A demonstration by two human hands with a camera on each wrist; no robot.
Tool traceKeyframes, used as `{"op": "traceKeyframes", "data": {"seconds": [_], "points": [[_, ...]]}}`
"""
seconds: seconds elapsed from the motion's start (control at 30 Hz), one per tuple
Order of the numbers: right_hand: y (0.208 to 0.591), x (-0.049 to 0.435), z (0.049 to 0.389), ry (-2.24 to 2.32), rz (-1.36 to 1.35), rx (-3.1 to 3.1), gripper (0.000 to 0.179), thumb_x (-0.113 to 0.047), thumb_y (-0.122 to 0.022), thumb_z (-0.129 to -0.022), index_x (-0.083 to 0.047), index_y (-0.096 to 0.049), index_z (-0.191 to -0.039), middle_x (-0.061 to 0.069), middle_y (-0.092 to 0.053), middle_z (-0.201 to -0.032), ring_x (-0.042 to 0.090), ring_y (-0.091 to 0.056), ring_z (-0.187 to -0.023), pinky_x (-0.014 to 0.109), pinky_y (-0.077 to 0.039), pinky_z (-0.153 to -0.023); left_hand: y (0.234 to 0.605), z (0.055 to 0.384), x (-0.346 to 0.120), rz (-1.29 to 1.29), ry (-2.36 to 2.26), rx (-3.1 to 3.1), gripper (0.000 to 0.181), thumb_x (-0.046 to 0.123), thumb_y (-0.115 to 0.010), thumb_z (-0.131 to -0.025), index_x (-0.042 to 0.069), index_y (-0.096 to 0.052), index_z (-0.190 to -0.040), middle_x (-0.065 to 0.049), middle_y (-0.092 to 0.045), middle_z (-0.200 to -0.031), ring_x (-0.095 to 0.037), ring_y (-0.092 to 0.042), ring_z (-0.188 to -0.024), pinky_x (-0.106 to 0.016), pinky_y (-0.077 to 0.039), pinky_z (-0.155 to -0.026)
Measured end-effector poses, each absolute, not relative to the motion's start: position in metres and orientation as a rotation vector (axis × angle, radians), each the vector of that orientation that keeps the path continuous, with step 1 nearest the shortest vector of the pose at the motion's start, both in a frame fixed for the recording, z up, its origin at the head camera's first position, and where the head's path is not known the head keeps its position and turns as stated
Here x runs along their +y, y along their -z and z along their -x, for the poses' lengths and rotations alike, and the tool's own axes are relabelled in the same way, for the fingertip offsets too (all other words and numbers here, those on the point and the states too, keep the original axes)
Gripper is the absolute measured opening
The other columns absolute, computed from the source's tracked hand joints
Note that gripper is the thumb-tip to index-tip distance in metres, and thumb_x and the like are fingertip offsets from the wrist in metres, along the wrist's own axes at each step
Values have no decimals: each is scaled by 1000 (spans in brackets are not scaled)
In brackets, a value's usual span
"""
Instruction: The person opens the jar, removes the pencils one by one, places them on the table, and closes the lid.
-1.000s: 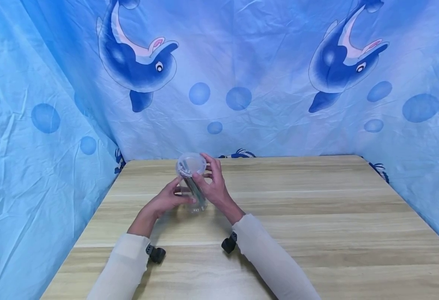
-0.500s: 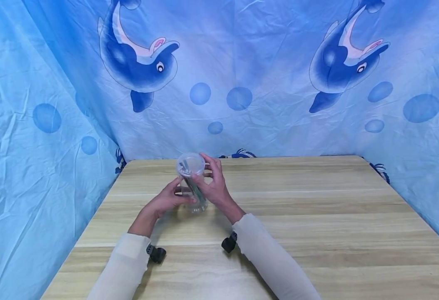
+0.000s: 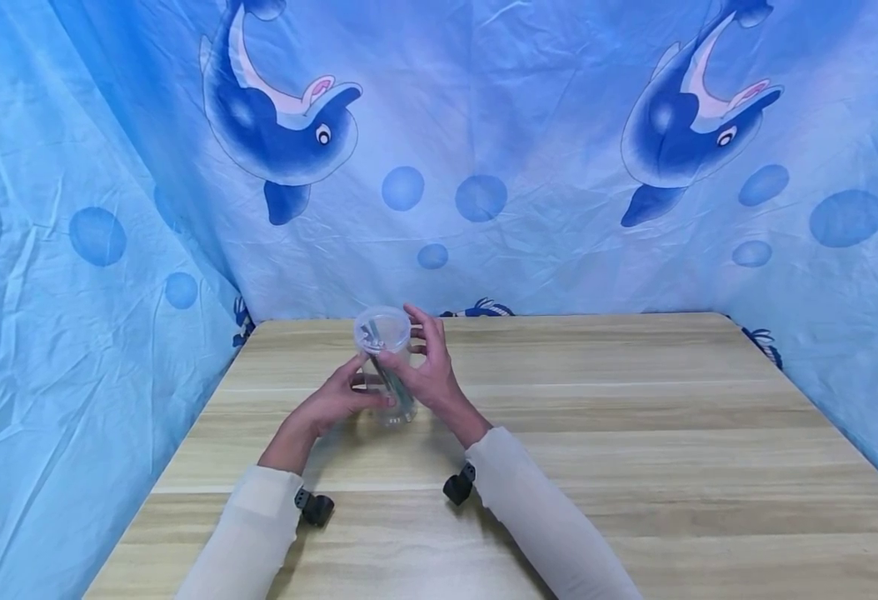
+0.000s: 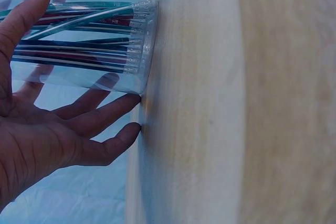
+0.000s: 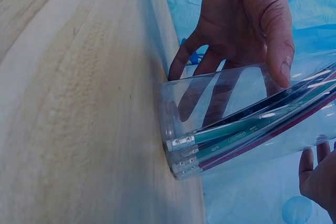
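A clear plastic jar [image 3: 406, 379] stands upright near the table's far left, capped by a translucent round lid [image 3: 382, 327]. Inside lean several pencils [image 4: 79, 27] in green, dark and red, eraser ends at the bottom. My left hand [image 3: 337, 396] grips the jar's lower body, thumb across its near side and fingers around the back. Higher up, my right hand [image 3: 430, 367] holds the lid's rim, thumb in front and fingers at the right side. In the right wrist view only part of the right hand [image 5: 321, 179] shows, at the lower right.
A wood-grain table [image 3: 596, 433] lies under both arms. Blue dolphin-print cloth [image 3: 529, 250] hangs behind its far edge and along the left. A black wrist camera [image 3: 315, 507] sits on the left sleeve and another black camera [image 3: 457, 487] on the right.
My right thumb has slid slightly left and down along the front of the lid's rim. The left hand and the jar have stayed in place.
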State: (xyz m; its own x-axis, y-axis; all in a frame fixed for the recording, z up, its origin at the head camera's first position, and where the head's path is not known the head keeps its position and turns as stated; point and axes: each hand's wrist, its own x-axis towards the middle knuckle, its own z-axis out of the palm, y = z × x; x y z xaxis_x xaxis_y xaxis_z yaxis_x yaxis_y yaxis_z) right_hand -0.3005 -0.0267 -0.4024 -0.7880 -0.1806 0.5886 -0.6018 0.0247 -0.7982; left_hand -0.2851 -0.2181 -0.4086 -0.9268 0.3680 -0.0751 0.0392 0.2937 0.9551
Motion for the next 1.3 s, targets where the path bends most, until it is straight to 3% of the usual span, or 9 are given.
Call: {"op": "traceKeyframes", "data": {"seconds": [0.1, 0.17, 0.33, 0.43, 0.6, 0.87, 1.3], "points": [[402, -29, 301, -1848, -803, -1977, 81, -34, -74, -86, -13, -35, -154, 20, -37, -137, 38, -46, -118, 63, -41, -93, 409, 285, -218, -371, -1672, 2280, 97, 17, -81, -85, 33, -21, -160, -21, -36, -153, -45, -40, -135, -61, -35, -106], [402, -31, 301, -1843, -792, -1994, 80, -30, -74, -86, -13, -36, -153, 19, -38, -135, 36, -46, -118, 62, -41, -93, 409, 286, -218, -384, -1665, 2276, 97, 18, -80, -86, 32, -19, -160, -21, -34, -153, -45, -39, -136, -60, -36, -105], [400, -32, 300, -1801, -740, -2035, 78, -49, -72, -85, -20, -41, -151, 10, -41, -131, 24, -48, -116, 48, -45, -93, 408, 285, -219, -383, -1677, 2276, 97, 18, -82, -84, 34, -22, -159, -18, -29, -157, -45, -39, -136, -61, -36, -105], [398, -31, 299, -1809, -724, -2017, 79, -57, -69, -84, -23, -42, -150, 8, -41, -131, 23, -49, -117, 47, -45, -94, 408, 286, -218, -382, -1674, 2286, 97, 18, -82, -84, 36, -23, -159, -16, -29, -157, -45, -39, -135, -61, -35, -105], [394, -30, 298, -1824, -730, -1982, 80, -58, -67, -86, -21, -40, -151, 13, -40, -135, 28, -49, -120, 51, -45, -96, 409, 287, -218, -354, -1678, 2291, 98, 19, -84, -82, 40, -25, -157, -14, -34, -155, -43, -40, -135, -60, -36, -105], [387, -28, 294, -1833, -728, -1957, 87, -70, -62, -85, -20, -39, -152, 13, -40, -135, 27, -49, -123, 49, -43, -100, 407, 285, -218, -369, -1696, 2285, 101, 19, -84, -82, 34, -22, -159, -22, -41, -149, -45, -41, -134, -61, -35, -106], [385, -13, 289, -1811, -738, -1972, 84, -67, -64, -86, -20, -39, -152, 12, -43, -133, 24, -48, -121, 47, -44, -100, 407, 285, -218, -363, -1677, 2311, 98, 14, -81, -85, 33, -20, -160, -22, -44, -147, -44, -41, -134, -59, -36, -106]]}}
